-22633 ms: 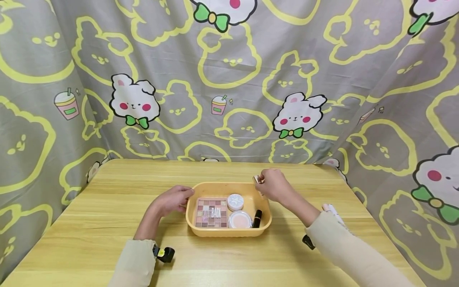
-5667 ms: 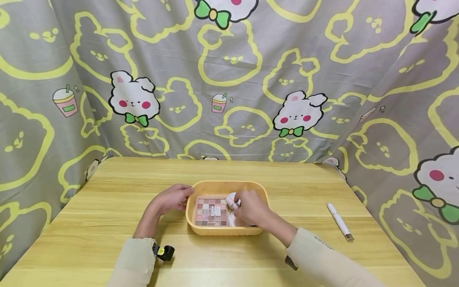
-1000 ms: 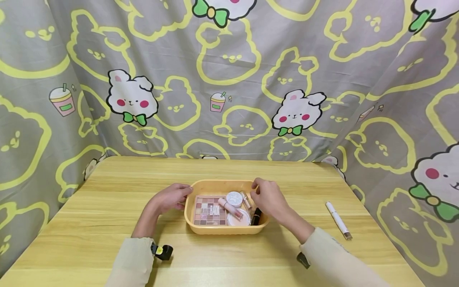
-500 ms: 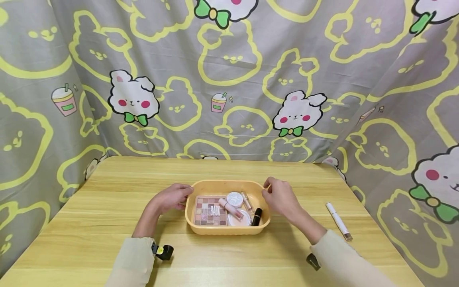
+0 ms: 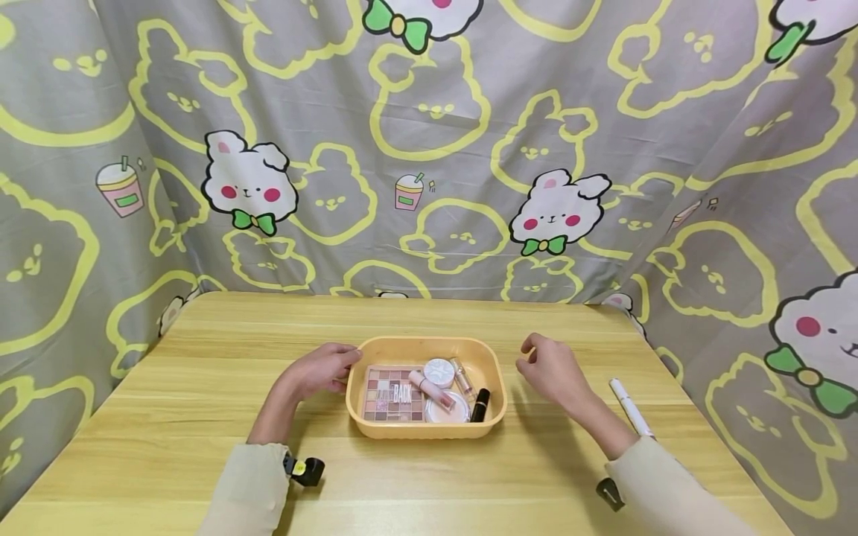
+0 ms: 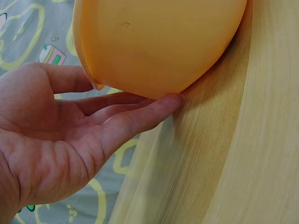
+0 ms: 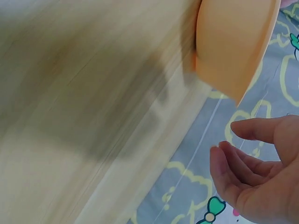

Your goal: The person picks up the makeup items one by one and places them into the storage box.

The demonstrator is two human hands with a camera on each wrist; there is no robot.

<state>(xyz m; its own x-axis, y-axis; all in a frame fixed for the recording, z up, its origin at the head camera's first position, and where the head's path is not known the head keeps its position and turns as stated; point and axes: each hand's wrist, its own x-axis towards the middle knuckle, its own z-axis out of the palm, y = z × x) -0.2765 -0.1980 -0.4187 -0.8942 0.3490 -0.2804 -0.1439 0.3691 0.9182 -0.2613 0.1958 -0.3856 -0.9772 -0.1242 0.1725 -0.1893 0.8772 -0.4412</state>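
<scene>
A yellow plastic basket (image 5: 418, 430) stands mid-table in the head view. My left hand (image 5: 325, 368) grips its left end, thumb at the rim and fingers against the outer wall, as the left wrist view shows. Inside lie an eyeshadow palette (image 5: 383, 406), a round white case (image 5: 439, 371) with a star pattern, a round powder compact (image 5: 456, 412), a black lipstick (image 5: 480, 406) and a slim shiny tube (image 5: 462, 376). A pink lip gloss tube (image 5: 424, 385) lies across the palette and compact. My right hand (image 5: 551, 372) hovers right of the basket, fingers loosely bent, holding nothing.
A white pen-like tube (image 5: 628, 403) lies on the wooden table (image 5: 375, 487) at the right, its near end behind my right sleeve. A patterned grey curtain (image 5: 462, 246) hangs around the table's back and sides.
My right hand, earlier in the basket with the lip gloss, has let it go and moved right, off the rim. The slim tube it held long before now lies inside. My left hand stays put.
</scene>
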